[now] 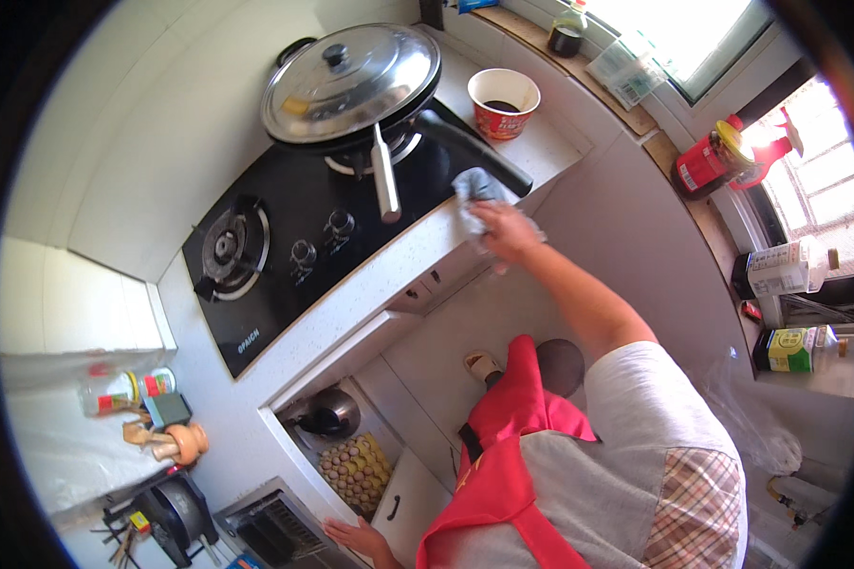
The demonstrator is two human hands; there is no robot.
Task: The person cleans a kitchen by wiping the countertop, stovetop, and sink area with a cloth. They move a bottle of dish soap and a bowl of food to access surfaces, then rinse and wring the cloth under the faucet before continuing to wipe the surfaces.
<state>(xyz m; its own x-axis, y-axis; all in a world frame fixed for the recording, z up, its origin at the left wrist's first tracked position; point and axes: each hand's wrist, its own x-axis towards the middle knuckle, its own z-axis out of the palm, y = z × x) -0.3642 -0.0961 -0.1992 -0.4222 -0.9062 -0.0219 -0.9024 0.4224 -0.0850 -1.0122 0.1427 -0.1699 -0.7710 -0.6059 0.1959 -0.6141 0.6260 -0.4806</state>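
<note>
A grey cloth (478, 186) is pressed on the front edge of the white countertop (427, 231), and my right hand (507, 229) holds it there, beside the black gas stove (274, 284). Just beyond the cloth, the black handle (480, 153) of a wok reaches out over the stove's right corner. At the bottom, my left hand (356, 535) rests by the counter edge, fingers extended and nothing in them. Close to it is the black rack in a metal-framed opening (274, 530). A metal lid (356, 78) covers the wok on the rear burner, and a metal utensil handle (386, 178) sticks out from under it.
Right of the wok stands a paper tub (505, 103) with dark liquid. Bottles and jars (715, 160) line the windowsill. An open cabinet below holds a tray of eggs (356, 466) and a metal pot (334, 412). A mortar (185, 442) and jars (117, 391) sit on the left.
</note>
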